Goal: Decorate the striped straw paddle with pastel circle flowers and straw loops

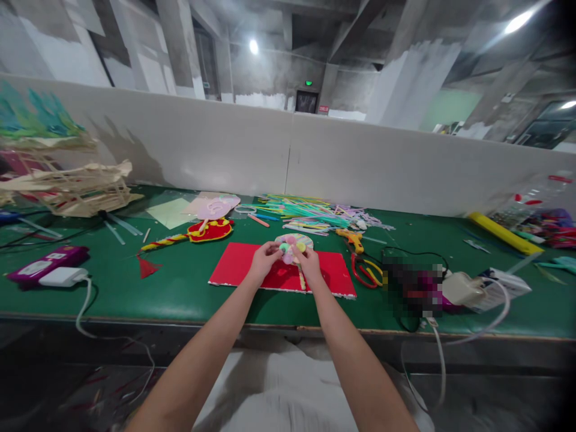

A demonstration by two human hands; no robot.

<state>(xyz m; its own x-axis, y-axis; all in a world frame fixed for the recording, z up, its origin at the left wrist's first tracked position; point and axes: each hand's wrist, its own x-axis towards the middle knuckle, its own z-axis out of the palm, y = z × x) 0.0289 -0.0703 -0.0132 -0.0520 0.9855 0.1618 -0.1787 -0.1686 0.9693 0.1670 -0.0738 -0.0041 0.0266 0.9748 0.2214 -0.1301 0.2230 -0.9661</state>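
Note:
My left hand and my right hand meet above a red board. Between their fingertips is a small flower-like piece with round pink, green, yellow and lilac petals, and both hands are closed on its edges. Under it lies a round pastel-striped fan, largely covered by the fingers. The fan's pale wrapped handle points toward me between my wrists. Whether the flower touches the fan, I cannot tell.
Pastel pipe cleaners lie behind the board. A red-and-yellow fan is to the left. On the right are an orange glue gun, red-and-yellow-handled pliers and a yellow roll. Power strips with cables flank the workspace.

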